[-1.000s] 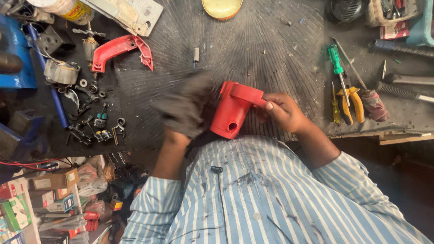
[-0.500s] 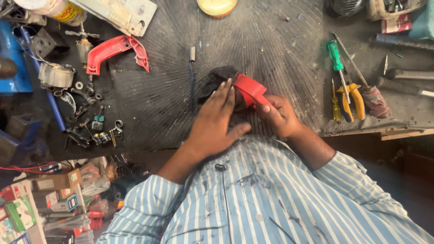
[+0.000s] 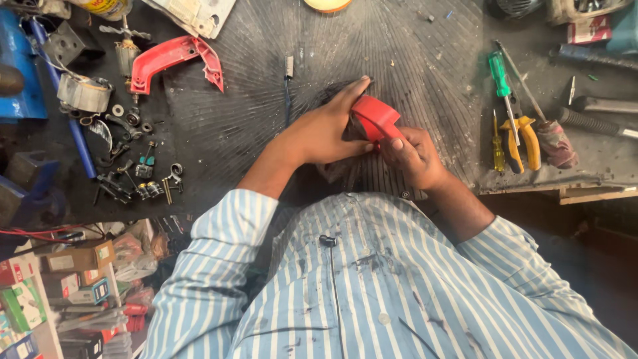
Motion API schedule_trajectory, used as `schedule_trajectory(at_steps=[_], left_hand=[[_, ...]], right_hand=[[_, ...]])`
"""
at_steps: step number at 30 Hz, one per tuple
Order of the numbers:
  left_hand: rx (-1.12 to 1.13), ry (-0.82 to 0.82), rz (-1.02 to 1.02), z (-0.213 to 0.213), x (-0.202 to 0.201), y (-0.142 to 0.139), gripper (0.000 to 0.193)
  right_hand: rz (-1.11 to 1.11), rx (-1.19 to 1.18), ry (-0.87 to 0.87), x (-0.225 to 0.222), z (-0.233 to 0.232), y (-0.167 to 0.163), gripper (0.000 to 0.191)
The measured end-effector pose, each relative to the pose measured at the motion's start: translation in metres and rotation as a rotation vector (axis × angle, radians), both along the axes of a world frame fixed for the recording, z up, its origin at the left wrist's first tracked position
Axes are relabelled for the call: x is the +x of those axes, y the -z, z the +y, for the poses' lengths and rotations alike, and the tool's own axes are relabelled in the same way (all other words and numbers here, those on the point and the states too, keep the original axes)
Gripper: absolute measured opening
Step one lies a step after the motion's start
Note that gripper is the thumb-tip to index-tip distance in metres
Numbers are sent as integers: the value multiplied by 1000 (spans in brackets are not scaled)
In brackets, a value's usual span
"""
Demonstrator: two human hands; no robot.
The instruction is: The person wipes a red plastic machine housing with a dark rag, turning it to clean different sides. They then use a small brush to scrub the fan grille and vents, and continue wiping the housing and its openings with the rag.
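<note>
Both of my hands hold a red plastic tool housing just above the near edge of a dark ribbed mat. My left hand wraps over the top and left side of it, with a dark rag partly hidden under the palm. My right hand grips the housing from below and the right, thumb on the red shell. Most of the housing is covered by my fingers.
A red handle half lies at the upper left among metal motor parts, washers and screws. A green screwdriver, yellow-handled pliers and a small yellow screwdriver lie to the right. Boxes fill a shelf at lower left.
The housing has been turned and my left hand, which held a dark rag beside it a second ago, now lies over its top; both hands have shifted slightly up the mat.
</note>
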State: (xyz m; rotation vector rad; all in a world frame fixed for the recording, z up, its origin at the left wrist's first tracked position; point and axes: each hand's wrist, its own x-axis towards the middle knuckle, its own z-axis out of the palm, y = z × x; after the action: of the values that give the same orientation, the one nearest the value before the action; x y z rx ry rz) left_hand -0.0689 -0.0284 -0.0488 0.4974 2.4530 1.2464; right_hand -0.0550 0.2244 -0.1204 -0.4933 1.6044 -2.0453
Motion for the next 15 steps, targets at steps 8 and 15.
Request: schedule_trajectory(at_steps=[8,15], left_hand=[[-510,-353,377,34,74,-12,96],[-640,-436,157,50,66,-17,85]], right_hand=[[189,285,279,21,-14,-15,61],[170,210,72,13,-11,-25,57]])
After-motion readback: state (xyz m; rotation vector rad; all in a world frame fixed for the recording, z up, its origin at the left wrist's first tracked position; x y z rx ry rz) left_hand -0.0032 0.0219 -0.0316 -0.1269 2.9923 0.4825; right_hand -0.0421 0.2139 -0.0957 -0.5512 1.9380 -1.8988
